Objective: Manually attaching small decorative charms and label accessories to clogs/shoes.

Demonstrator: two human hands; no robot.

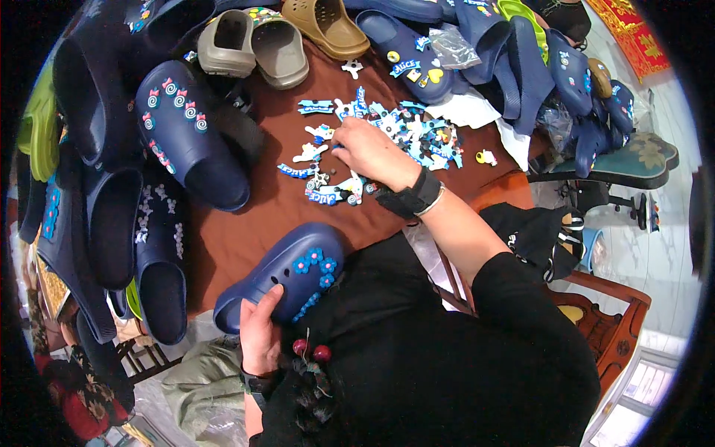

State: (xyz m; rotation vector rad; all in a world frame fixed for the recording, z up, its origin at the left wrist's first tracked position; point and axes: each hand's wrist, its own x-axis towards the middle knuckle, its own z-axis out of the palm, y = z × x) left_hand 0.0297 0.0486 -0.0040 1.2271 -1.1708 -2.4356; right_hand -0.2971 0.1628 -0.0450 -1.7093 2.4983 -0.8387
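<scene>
Your left hand (pixel 259 333) wraps the heel of a navy rubber clog with blue flower charms (pixel 287 274), just below the brown tabletop (pixel 246 231). Your right hand (pixel 370 151), fingers curled, picks among scattered blue-and-white shoe charms (pixel 417 134) on it.

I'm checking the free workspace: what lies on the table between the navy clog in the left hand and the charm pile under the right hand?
In the head view, only bare brown tabletop separates the navy clog from the charm pile.

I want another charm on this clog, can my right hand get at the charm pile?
Probably yes: the right hand already rests on the charm pile, with nothing covering it.
</scene>
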